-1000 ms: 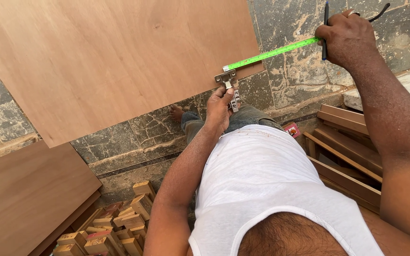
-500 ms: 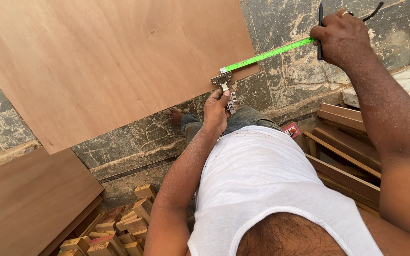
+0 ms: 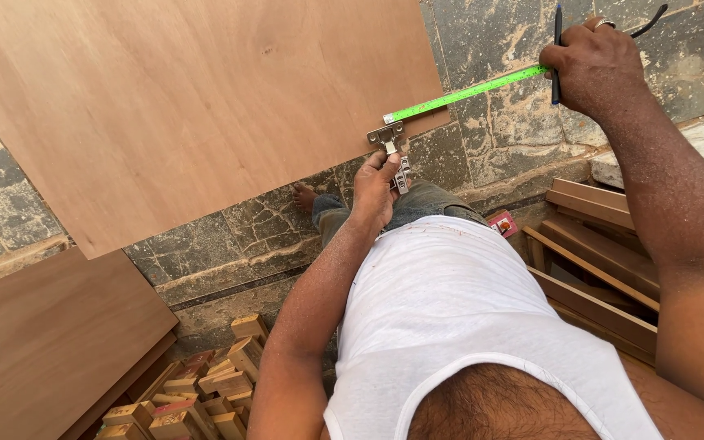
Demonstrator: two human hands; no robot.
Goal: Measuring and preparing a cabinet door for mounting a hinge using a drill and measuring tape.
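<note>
A large plywood sheet lies on the stone floor ahead of me. My left hand holds a metal cabinet hinge against the sheet's near edge. My right hand, with a ring on one finger, grips a dark pen and the end of a bright green measuring tape. The tape runs along the sheet's edge to its tip beside the hinge. A thin black cord trails from my right hand.
A second wooden board lies at the lower left. Several small wood blocks are piled below it. Stacked wooden strips lie at the right, with a small red object beside them. My bare foot rests on the stone floor.
My left hand has kept the hinge at the sheet's edge. My right hand with the tape has shifted slightly left and up in view; the tape stays stretched.
</note>
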